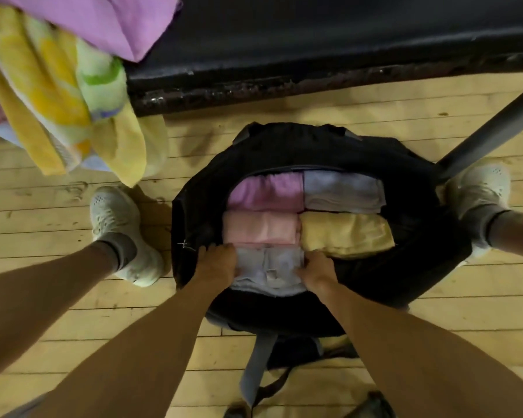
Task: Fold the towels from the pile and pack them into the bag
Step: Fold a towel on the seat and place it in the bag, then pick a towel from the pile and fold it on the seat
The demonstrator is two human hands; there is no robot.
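Towel edges held by left hand, right hand, at bag rim.

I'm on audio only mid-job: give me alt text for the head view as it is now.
The left hand and right hand hold the sides of a folded pale lavender towel in the open black bag on the wooden floor. Four more folded towels lie beside it: purple, grey, pink, yellow. Unfolded towels hang at upper left.
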